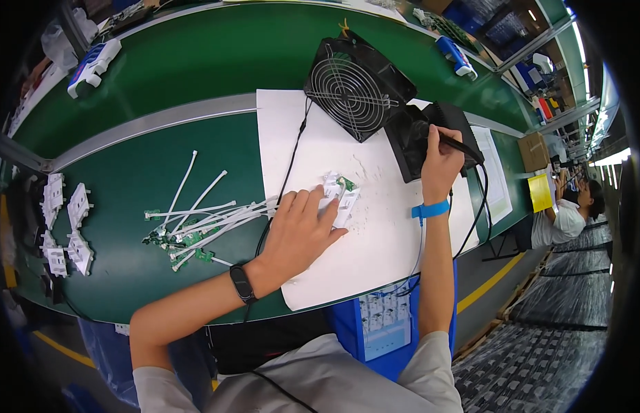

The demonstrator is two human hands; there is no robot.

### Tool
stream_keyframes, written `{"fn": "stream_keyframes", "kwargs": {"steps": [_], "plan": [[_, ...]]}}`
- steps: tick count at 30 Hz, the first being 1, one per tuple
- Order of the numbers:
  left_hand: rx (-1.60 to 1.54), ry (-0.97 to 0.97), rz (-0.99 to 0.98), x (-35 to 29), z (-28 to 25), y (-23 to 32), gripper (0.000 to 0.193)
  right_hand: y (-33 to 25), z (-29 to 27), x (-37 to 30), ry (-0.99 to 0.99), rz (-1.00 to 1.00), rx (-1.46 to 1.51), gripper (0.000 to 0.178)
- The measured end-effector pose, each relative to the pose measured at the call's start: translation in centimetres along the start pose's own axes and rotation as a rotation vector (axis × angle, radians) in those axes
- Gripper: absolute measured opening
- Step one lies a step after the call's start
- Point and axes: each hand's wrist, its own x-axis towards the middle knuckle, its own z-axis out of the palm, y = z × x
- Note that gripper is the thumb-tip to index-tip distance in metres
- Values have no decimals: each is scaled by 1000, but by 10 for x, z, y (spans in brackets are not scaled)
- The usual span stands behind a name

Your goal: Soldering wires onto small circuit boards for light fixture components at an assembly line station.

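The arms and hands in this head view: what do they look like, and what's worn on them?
Both the left hand and right hand are human and ungloved. The left wrist wears a black band with a dark oblong face. The right wrist wears a bright blue strap with a thin cord. Light grey sleeves leave the forearms bare.

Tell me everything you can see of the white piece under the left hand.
The white piece looks like molded plastic, with an uneven, ridged outline. It lies on the white sheet, its length slanting slightly in the view. A small green circuit board sits at its far end. The left hand reaches over it from the left, fingers appearing to touch it and hiding part of it; finer detail is too small to tell.
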Motion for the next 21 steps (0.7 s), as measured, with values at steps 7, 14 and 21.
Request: {"fn": "stream_keyframes", "kwargs": {"steps": [7, 14, 21], "plan": [[-118, -78, -58, 5, -15, 0, 46, -12, -15, 10, -231, 226, 120, 18], [-107, 8, -118, 18, -73, -4, 41, -16, -29, -25, -182, 351, 201, 38], [203, 163, -498, 40, -138, -175, 44, -104, -6, -116, -681, 285, 231, 18]]}}
